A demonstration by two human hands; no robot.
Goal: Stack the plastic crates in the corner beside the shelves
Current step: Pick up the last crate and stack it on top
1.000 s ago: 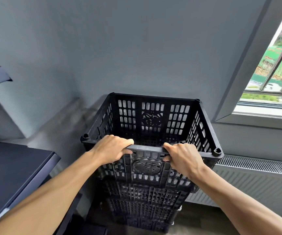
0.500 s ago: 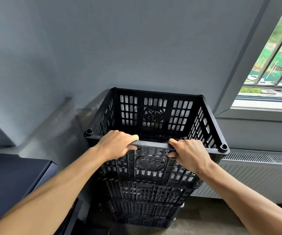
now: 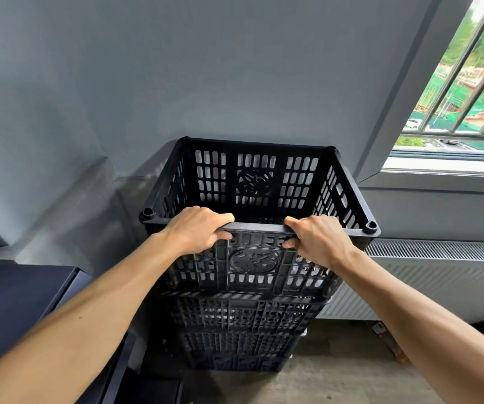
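Observation:
A black slotted plastic crate sits on top of a stack of matching black crates in the corner against the grey wall. My left hand grips the near rim of the top crate left of its middle. My right hand grips the same rim right of the middle. Both sets of fingers curl over the rim edge. The top crate looks empty inside. The stack's base rests on the concrete floor.
A dark shelf surface lies at the left, close beside the stack. A white radiator runs along the wall at the right under a barred window. Bare concrete floor lies at the lower right.
The view has shifted down and back, so the stack shows lower and more floor appears. Both hands keep their grip on the near rim. The upper shelf has left the view.

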